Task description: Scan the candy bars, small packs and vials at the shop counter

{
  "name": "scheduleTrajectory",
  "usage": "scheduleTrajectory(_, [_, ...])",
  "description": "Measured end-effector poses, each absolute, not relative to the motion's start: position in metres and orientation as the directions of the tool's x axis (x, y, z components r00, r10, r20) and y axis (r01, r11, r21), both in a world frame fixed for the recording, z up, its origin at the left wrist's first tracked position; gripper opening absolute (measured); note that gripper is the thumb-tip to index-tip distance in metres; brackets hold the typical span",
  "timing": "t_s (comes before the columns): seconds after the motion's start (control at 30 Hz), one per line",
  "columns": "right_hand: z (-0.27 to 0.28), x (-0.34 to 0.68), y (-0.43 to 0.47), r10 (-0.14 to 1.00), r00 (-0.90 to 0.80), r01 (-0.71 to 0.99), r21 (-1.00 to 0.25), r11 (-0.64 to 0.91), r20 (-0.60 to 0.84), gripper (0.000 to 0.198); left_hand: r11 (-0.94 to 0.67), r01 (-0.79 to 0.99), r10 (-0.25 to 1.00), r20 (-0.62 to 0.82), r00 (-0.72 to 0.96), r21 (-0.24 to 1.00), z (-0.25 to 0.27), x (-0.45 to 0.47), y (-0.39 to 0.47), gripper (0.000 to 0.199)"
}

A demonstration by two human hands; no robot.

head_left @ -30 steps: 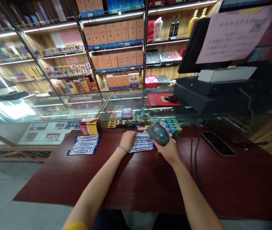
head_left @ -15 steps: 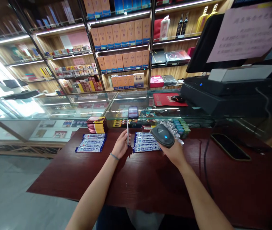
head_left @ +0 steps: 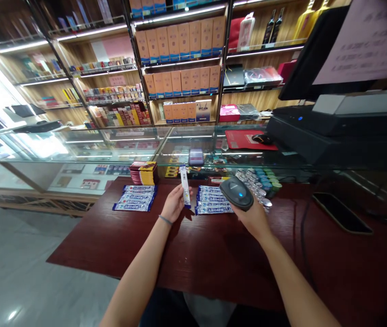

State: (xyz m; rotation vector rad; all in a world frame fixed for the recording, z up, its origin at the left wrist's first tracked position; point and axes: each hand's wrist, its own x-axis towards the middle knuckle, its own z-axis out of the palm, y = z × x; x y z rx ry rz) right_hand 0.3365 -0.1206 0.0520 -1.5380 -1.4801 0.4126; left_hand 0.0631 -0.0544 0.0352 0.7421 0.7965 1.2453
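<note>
My left hand point(head_left: 174, 202) is closed around a slim white-and-blue snack packet point(head_left: 185, 185), which it holds upright above the dark red wooden counter point(head_left: 193, 254). In my right hand point(head_left: 255, 219) is a black barcode scanner point(head_left: 237, 193) with a blue light on top; its head points toward the left and away from me. Under and beside the scanner lies a row of similar blue-and-silver packets point(head_left: 213, 200), partly hidden by it. Another row of such packets point(head_left: 135, 198) rests farther left on the counter.
A stack of yellow-and-maroon packs point(head_left: 144, 173) stands at the counter's back left. Several small cans point(head_left: 264, 180) sit behind the scanner. At the right are a phone point(head_left: 342, 212) and a black monitor point(head_left: 311, 59). A glass display case point(head_left: 128, 145) runs along the back.
The packet in my left hand has turned from edge-on to showing its broad printed face. The whole view has shifted slightly; the scanner stays in my right hand.
</note>
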Motion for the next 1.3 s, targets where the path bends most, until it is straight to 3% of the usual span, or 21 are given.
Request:
scheduleTrajectory(0.13, [0.058, 0.333, -0.125, 0.935, 0.131, 0.661, -0.732, 0.165, 0.329, 0.053, 0.095, -0.274, 0.993, -0.073, 0.089, 0.957, 0.032, 0.056, -0.05, 0.041])
scheduleTrajectory(0.27, [0.067, 0.328, -0.13, 0.981, 0.022, 0.774, -0.624, 0.107, 0.194, 0.047, 0.037, -0.066, 0.994, -0.03, 0.109, 0.997, 0.03, 0.045, -0.045, 0.043])
scheduleTrajectory(0.4, [0.069, 0.325, -0.132, 0.975, -0.107, 0.839, -0.509, 0.194, 0.195, 0.058, 0.027, 0.004, 0.996, -0.027, 0.084, 1.0, 0.032, 0.04, -0.044, 0.042])
scheduleTrajectory(0.53, [0.063, 0.323, -0.132, 0.958, -0.168, 0.865, -0.431, 0.256, 0.232, 0.053, 0.023, 0.047, 0.996, -0.027, 0.08, 0.999, 0.036, 0.042, -0.047, 0.039])
scheduleTrajectory(0.7, [0.061, 0.323, -0.132, 0.953, -0.166, 0.863, -0.431, 0.265, 0.254, 0.051, 0.031, 0.001, 0.995, -0.031, 0.099, 1.0, 0.036, 0.043, -0.047, 0.039])
scheduleTrajectory(0.97, [0.053, 0.326, -0.127, 0.972, -0.094, 0.865, -0.465, 0.187, 0.216, 0.053, 0.158, -0.266, 0.985, -0.134, 0.107, 0.951, 0.045, 0.043, -0.053, 0.055])
scheduleTrajectory(1.1, [0.048, 0.327, -0.124, 0.98, -0.033, 0.836, -0.532, 0.136, 0.199, 0.052, 0.018, -0.296, 1.0, -0.022, -0.01, 0.955, 0.059, 0.033, -0.053, 0.057])
scheduleTrajectory(1.2, [0.048, 0.326, -0.124, 0.979, 0.001, 0.831, -0.545, 0.111, 0.202, 0.057, -0.204, -0.075, 0.972, 0.193, -0.134, 0.976, 0.067, 0.009, -0.05, 0.047])
scheduleTrajectory(1.3, [0.052, 0.325, -0.126, 0.979, 0.006, 0.826, -0.553, 0.111, 0.206, 0.057, -0.341, 0.38, 0.896, 0.42, -0.145, 0.86, 0.07, -0.032, -0.053, 0.029])
